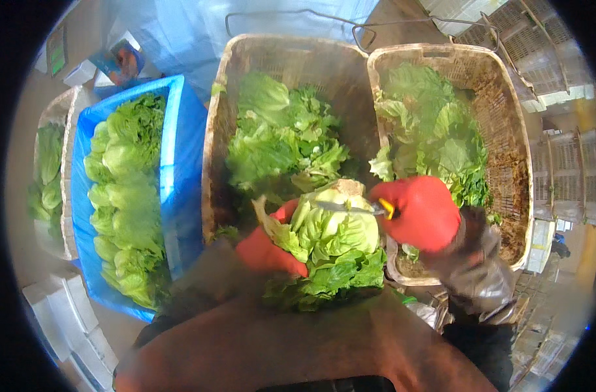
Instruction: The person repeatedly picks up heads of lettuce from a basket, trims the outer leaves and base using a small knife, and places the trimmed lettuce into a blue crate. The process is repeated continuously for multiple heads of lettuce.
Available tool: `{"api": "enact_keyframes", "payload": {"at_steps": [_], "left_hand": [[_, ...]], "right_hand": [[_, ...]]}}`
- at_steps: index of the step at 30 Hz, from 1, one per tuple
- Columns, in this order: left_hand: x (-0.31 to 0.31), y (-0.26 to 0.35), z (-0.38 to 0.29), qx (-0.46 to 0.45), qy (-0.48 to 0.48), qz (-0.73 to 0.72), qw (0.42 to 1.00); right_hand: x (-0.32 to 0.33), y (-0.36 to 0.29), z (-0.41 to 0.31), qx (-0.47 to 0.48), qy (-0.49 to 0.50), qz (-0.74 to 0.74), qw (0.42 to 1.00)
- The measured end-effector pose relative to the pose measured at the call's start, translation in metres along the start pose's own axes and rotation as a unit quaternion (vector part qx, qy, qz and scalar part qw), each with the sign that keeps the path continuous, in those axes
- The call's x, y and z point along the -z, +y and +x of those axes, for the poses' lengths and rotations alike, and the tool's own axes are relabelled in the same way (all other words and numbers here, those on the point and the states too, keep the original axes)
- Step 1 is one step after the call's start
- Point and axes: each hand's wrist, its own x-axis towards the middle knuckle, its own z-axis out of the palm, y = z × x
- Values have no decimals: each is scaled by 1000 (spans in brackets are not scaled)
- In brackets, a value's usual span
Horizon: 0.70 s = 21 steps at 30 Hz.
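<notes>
A leafy head of lettuce (344, 230) lies on its side before me, its pale cut stem turned away from my body. My left hand (273, 245), in a red glove, holds it from the left, with a loose outer leaf beside the fingers. In a matching red glove, my right hand (418, 213) grips a knife with a yellow handle. The knife's blade (344, 208) points left and lies across the lettuce just below the stem. Beyond the head, a brown-stained plastic crate (212, 127) holds leafy lettuce (278, 142).
Another stained crate (523, 147) with loose leaves stands at the right. To the left, a blue-lined crate (168, 132) holds several rows of lettuce heads (131, 196); a pale crate (67, 171) is beyond it. Metal hooks (361, 29) lie across the far rims. White boxes (67, 313) stand lower left.
</notes>
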Motion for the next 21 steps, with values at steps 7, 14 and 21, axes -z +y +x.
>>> {"api": "enact_keyframes", "payload": {"at_steps": [7,14,21], "left_hand": [[9,14,22,-12,65,-8,998],[34,-42,19,-110,22,106,988],[74,-36,37,-179,45,345,920]], "right_hand": [[-66,37,26,-98,-113,682,716],[-52,31,38,-100,-111,578,802],[-91,42,53,-126,-135,544,818]]}}
